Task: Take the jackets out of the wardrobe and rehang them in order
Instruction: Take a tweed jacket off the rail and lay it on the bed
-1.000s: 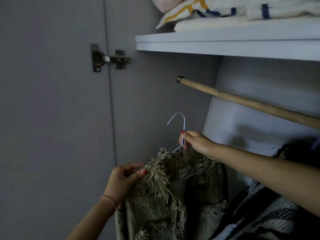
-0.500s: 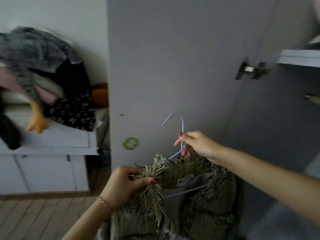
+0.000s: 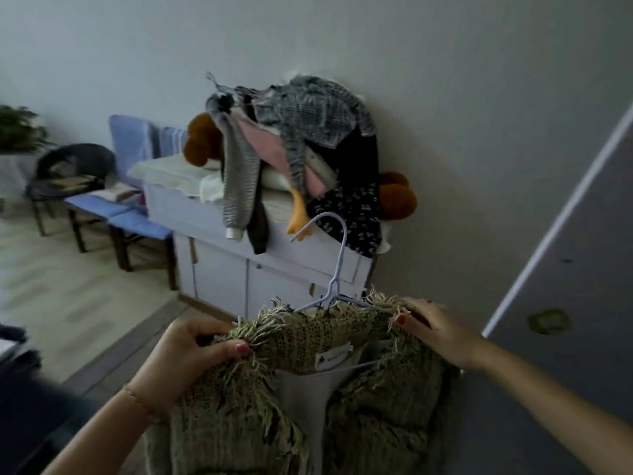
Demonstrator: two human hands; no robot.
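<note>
A shaggy olive-green fringed jacket [image 3: 373, 406] hangs on a pale blue hanger [image 3: 337, 269] in front of me, its hook pointing up. My left hand [image 3: 185, 358] grips the jacket's left shoulder fringe. My right hand [image 3: 435, 330] holds the right shoulder, fingers curled over the fabric and the hanger's end. A heap of other garments [image 3: 301, 149], grey knit, pink and black patterned, lies on a white cabinet [image 3: 239, 269] against the wall. The wardrobe door [image 3: 575, 303] shows at the right edge; the rail is out of view.
Orange plush toys [image 3: 397, 197] sit in the heap. Left of the cabinet stand blue-cushioned chairs [image 3: 137, 217] and a dark round chair [image 3: 72, 173]. A plant [image 3: 17, 128] is at far left. Light floor [image 3: 68, 296] spreads below them.
The view has swung left from the wardrobe interior to the cabinet. My right hand slid from the hanger's neck to the jacket's right shoulder. The jacket came out with me.
</note>
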